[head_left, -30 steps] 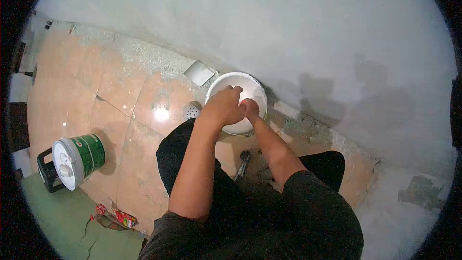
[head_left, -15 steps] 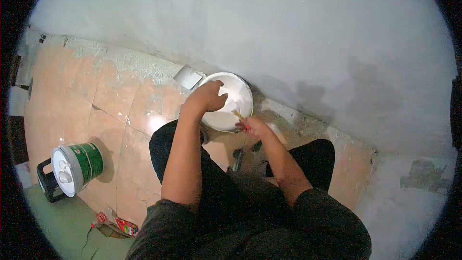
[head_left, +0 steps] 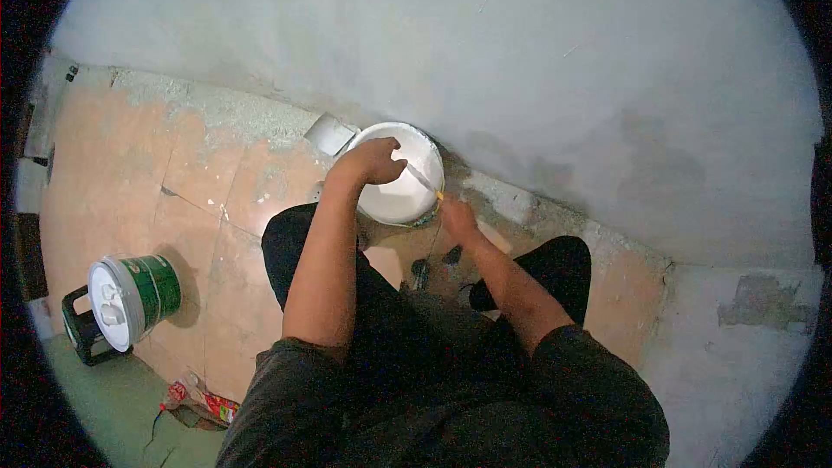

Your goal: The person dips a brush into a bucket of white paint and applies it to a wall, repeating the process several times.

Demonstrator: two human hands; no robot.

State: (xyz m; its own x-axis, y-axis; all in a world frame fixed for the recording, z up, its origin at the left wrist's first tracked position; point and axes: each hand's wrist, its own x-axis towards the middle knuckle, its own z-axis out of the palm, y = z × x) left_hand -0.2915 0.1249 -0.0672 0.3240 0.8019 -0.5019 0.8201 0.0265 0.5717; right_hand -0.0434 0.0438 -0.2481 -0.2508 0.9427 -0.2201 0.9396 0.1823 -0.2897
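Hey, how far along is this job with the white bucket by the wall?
Done: the white bucket stands open, holding white mix. In hand: the left hand sits at its rim, the right hand holds a thin tool angled into it. Left, probably: a rough patch low on the wall.

The left hand [head_left: 373, 160] is covering the near-left rim of the white bucket [head_left: 414, 130], so its fingertips aren't showing. The thin tool [head_left: 422, 178] the right hand [head_left: 458, 215] is gripping is looking too blurry to call brush or stick. Lower left, the green bucket [head_left: 147, 290] is hiding most of a black stand [head_left: 76, 334], and its label is coming out too small to read.
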